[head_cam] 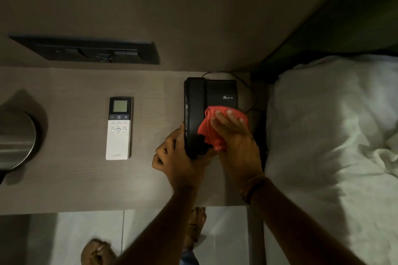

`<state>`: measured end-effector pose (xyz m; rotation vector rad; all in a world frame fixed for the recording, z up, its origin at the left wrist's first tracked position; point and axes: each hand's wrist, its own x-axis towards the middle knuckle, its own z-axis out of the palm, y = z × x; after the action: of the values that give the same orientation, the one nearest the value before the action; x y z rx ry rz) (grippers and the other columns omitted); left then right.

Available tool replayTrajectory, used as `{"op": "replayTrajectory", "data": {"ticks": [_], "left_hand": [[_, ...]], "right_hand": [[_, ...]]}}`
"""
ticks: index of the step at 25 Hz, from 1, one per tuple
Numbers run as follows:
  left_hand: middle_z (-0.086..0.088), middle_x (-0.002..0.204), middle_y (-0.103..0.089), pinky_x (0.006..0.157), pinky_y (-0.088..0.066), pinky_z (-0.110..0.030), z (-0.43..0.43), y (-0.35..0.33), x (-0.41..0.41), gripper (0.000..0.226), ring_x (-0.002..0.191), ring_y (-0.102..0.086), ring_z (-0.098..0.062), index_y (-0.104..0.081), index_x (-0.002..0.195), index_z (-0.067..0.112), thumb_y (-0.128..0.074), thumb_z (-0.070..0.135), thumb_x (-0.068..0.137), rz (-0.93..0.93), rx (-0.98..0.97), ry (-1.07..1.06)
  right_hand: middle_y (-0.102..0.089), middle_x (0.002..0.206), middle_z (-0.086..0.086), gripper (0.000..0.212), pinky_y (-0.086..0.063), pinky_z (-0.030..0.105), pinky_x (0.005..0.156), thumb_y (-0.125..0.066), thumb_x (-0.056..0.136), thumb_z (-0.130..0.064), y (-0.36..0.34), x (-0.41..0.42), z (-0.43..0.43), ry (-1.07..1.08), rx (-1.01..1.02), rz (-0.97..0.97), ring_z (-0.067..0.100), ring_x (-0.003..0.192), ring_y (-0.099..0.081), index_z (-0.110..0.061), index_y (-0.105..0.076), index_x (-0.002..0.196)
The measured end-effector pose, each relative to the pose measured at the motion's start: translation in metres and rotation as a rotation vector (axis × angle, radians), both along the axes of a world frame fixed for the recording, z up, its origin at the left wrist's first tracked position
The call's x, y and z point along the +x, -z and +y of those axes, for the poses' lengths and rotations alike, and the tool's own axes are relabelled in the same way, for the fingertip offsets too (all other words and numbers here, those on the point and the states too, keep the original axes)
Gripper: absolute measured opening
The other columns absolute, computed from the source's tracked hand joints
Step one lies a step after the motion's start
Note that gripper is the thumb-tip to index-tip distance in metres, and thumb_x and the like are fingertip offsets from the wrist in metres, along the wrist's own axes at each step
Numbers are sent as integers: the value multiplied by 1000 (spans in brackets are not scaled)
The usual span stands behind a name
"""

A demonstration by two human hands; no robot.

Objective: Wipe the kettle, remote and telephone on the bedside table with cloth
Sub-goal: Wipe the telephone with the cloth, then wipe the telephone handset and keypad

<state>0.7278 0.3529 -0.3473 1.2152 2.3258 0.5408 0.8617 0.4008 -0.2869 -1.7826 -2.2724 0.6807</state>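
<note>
My right hand (233, 135) presses the cloth (207, 130) flat on the phone (221, 92), which runs lengthwise away from me, while my left hand (172, 155) grips its near end (remote (119, 128) and kettle (15, 140) lie leftward).

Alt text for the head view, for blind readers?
The right hand presses a red cloth on a telephone on the bedside table; the left hand holds its near end. A white remote and steel kettle sit further left.

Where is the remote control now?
In the head view, the remote lies on the bedside table, between the kettle at left and the telephone at right.
</note>
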Motion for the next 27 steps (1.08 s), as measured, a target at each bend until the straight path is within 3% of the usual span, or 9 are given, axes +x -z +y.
{"op": "replayTrajectory", "data": {"ticks": [3, 7, 10, 11, 13, 15, 21, 24, 27], "left_hand": [[6, 143, -51, 104, -33, -56, 1, -16, -3, 111, 131, -40, -27, -37, 152, 38, -61, 93, 58, -28, -68, 56], [5, 165, -29, 117, -26, -60, -1, -79, -19, 114, 151, -25, -21, -21, 160, 38, -80, 57, 64, -154, -208, 83], [22, 132, -63, 101, -53, -41, -30, -168, -50, 50, 122, -58, 8, -57, 129, 63, -68, 36, 89, -715, -110, -190], [16, 115, -71, 87, -58, -34, -43, -197, -64, 26, 108, -68, 2, -70, 114, 54, -60, 36, 98, -943, -124, -384], [-3, 106, -74, 74, -57, -35, -73, -246, -103, 37, 101, -72, -22, -73, 104, 28, -48, 54, 100, -1239, -285, -746], [-6, 104, -79, 72, -56, -37, -101, -284, -147, 54, 94, -76, -30, -73, 101, 24, -50, 70, 83, -1396, -336, -918], [-10, 110, -81, 62, -63, -32, -195, -365, -326, 42, 95, -79, -26, -83, 103, 24, -79, 4, 66, -1422, 131, -1031], [-20, 104, -80, 56, -61, -35, -243, -369, -427, 40, 83, -78, -27, -73, 113, 11, -62, -16, 85, -1325, 277, -1081], [-6, 77, -77, 51, -57, -29, -292, -382, -560, 35, 60, -71, -14, -78, 102, 12, -61, -15, 89, -1074, 303, -1031]], "right_hand": [[-60, 150, 15, 42, -39, 56, 123, -64, 99, -8, -27, 7, -8, 114, -334, 228, 34, 145, -50, -10, -61, 142], [-81, 112, 3, 34, -58, 56, 103, -63, 99, -2, -94, 2, -22, 603, -669, 719, 17, 105, -76, -30, -80, 105], [-82, 114, 9, 40, -67, 51, 78, -79, 79, -7, -156, -34, -54, 948, -866, 993, 35, 98, -79, -36, -79, 106], [-83, 113, 12, 49, -67, 50, 74, -83, 72, -10, -175, -52, -65, 997, -943, 1078, 38, 96, -81, -32, -77, 114], [-81, 119, 16, 55, -63, 55, 85, -83, 72, -15, -207, -103, -83, 991, -1104, 1240, 42, 103, -79, -24, -73, 126], [-79, 123, 16, 43, -62, 55, 89, -77, 84, -28, -231, -160, -98, 921, -1178, 1347, 40, 109, -77, -19, -73, 126], [-78, 121, 24, 63, -55, 58, 103, -81, 65, -33, -289, -387, -156, 710, -1160, 1160, 40, 111, -75, -13, -75, 125], [-84, 111, 8, 40, -56, 42, 97, -86, 69, -18, -298, -488, -187, 451, -1002, 970, 24, 106, -79, -20, -84, 110], [-87, 91, 3, 26, -62, 35, 81, -91, 70, -14, -291, -593, -216, 252, -994, 748, 26, 96, -81, -24, -87, 93]]}}
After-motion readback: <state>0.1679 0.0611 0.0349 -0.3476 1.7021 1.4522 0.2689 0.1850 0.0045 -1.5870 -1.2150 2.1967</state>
